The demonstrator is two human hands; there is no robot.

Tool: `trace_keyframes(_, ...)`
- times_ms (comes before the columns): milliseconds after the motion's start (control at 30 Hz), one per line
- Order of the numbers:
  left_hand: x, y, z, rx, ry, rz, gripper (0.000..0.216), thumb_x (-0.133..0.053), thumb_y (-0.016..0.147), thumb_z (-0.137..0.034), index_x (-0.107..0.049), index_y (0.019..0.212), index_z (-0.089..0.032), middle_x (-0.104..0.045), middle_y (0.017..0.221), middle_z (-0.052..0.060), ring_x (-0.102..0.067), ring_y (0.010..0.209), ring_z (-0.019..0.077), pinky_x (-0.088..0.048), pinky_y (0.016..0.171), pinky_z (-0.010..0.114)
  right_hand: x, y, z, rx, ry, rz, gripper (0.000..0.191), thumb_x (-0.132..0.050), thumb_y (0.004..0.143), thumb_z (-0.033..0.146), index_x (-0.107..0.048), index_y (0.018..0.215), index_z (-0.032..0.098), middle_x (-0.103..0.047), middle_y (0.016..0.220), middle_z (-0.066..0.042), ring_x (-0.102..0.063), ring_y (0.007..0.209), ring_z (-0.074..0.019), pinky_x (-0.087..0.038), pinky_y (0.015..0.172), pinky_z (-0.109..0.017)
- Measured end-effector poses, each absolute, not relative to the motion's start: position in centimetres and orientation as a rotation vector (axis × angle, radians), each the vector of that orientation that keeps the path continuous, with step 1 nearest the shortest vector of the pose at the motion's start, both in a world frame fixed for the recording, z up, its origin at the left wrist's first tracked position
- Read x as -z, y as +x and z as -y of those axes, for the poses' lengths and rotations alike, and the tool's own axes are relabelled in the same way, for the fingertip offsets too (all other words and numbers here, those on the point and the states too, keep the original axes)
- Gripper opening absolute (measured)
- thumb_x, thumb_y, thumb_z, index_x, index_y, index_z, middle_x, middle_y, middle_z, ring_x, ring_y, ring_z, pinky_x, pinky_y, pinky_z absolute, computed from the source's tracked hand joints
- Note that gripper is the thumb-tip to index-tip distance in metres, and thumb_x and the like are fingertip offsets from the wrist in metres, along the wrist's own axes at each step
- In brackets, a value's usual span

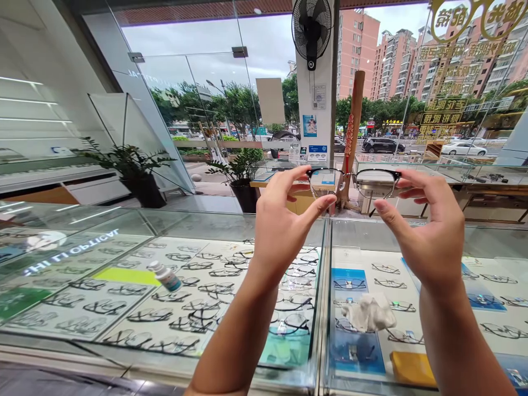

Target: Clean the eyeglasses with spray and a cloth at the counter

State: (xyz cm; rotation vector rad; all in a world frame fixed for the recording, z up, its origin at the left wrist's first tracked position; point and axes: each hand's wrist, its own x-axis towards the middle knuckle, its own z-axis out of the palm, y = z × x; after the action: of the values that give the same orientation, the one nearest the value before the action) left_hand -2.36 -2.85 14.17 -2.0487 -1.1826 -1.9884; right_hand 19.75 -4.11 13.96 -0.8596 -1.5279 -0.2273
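Note:
A pair of black-rimmed glasses (353, 181) is held up at eye level above a glass display counter (124, 236). My left hand (284, 225) pinches the left lens rim between thumb and fingers. At the other end, my right hand (429, 231) grips the right rim the same way, thumb below and fingers on top. Both hands are raised well above the counter.
On the counter lie a small white bottle with a blue label (165, 276) at the left and a crumpled white cloth (368, 312) at the right. Under the glass sit several rows of spectacle frames (198, 308). Potted plants (136, 170), a wall fan (312, 27) and shop windows stand beyond.

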Motion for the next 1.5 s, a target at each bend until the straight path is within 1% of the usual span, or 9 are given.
trace_keyframes(133, -14.1, -2.4, 2.7, 2.003, -2.075, 1.179, 0.051, -0.084, 0.083, -0.052, -0.071, 0.125, -0.026, -0.074, 0.118, 0.010, -0.072, 0.106, 0.0247, -0.061, 0.086, 0.038, -14.0, 19.6, 4.3, 0.259, -0.853, 1.524, 0.045, -0.074, 0.089, 0.048, -0.067, 0.129, 0.029, -0.070, 0.113, -0.009, -0.065, 0.106, -0.0312, -0.055, 0.096, -0.055)
trace_keyframes(333, -14.1, -2.1, 2.8, 1.984, -1.989, 1.179, 0.050, -0.084, 0.081, -0.054, -0.071, 0.121, -0.027, -0.075, 0.112, 0.008, -0.072, 0.097, 0.0230, -0.060, 0.080, 0.037, -14.1, 19.7, 3.9, 0.258, -0.865, 1.532, 0.044, -0.073, 0.090, 0.050, -0.068, 0.128, 0.029, -0.072, 0.111, -0.007, -0.068, 0.098, -0.0276, -0.058, 0.091, -0.051)
trace_keyframes(467, -14.1, -1.9, 2.9, 1.947, -1.896, 1.149, 0.050, -0.085, 0.079, -0.056, -0.071, 0.117, -0.026, -0.074, 0.105, 0.006, -0.070, 0.091, 0.0217, -0.058, 0.081, 0.038, -14.0, 19.9, 3.2, 0.223, -0.878, 1.556, 0.044, -0.072, 0.091, 0.052, -0.069, 0.129, 0.029, -0.074, 0.110, -0.007, -0.069, 0.096, -0.0264, -0.059, 0.089, -0.050)
trace_keyframes(600, -14.1, -1.9, 2.9, 1.927, -1.856, 1.119, 0.049, -0.085, 0.079, -0.056, -0.071, 0.116, -0.026, -0.072, 0.102, 0.005, -0.069, 0.088, 0.0213, -0.057, 0.080, 0.037, -13.8, 19.9, 2.9, 0.195, -0.884, 1.571, 0.045, -0.070, 0.092, 0.054, -0.069, 0.129, 0.029, -0.075, 0.112, -0.007, -0.070, 0.096, -0.0266, -0.059, 0.088, -0.051)
trace_keyframes(900, -14.2, -1.8, 3.0, 1.914, -1.826, 1.074, 0.050, -0.087, 0.078, -0.056, -0.071, 0.116, -0.028, -0.070, 0.101, 0.005, -0.066, 0.091, 0.0226, -0.057, 0.086, 0.040, -13.7, 19.9, 2.7, 0.134, -0.899, 1.576, 0.049, -0.070, 0.091, 0.053, -0.068, 0.133, 0.028, -0.075, 0.118, -0.008, -0.071, 0.097, -0.0263, -0.059, 0.091, -0.052)
trace_keyframes(1167, -14.2, -1.8, 3.0, 1.905, -1.805, 1.064, 0.049, -0.088, 0.077, -0.054, -0.071, 0.115, -0.028, -0.069, 0.099, 0.005, -0.066, 0.090, 0.0230, -0.057, 0.084, 0.040, -13.7, 19.9, 2.6, 0.128, -0.904, 1.575, 0.049, -0.069, 0.092, 0.054, -0.069, 0.132, 0.027, -0.075, 0.118, -0.009, -0.071, 0.098, -0.0267, -0.060, 0.090, -0.051)
trace_keyframes(1367, -14.1, -2.0, 2.5, 1.962, -1.875, 1.096, 0.049, -0.085, 0.079, -0.056, -0.071, 0.116, -0.027, -0.072, 0.103, 0.005, -0.069, 0.091, 0.0216, -0.058, 0.081, 0.037, -13.8, 19.7, 3.0, 0.185, -0.873, 1.564, 0.043, -0.068, 0.093, 0.048, -0.068, 0.131, 0.029, -0.074, 0.113, -0.007, -0.070, 0.099, -0.0271, -0.059, 0.092, -0.051)
trace_keyframes(1500, -13.9, -2.2, 1.7, 2.031, -1.975, 1.143, 0.052, -0.085, 0.078, -0.058, -0.071, 0.117, -0.026, -0.075, 0.105, 0.006, -0.072, 0.097, 0.0228, -0.058, 0.080, 0.036, -13.9, 19.4, 3.4, 0.267, -0.836, 1.530, 0.043, -0.069, 0.092, 0.041, -0.067, 0.133, 0.028, -0.072, 0.114, -0.008, -0.067, 0.104, -0.0296, -0.057, 0.094, -0.054)
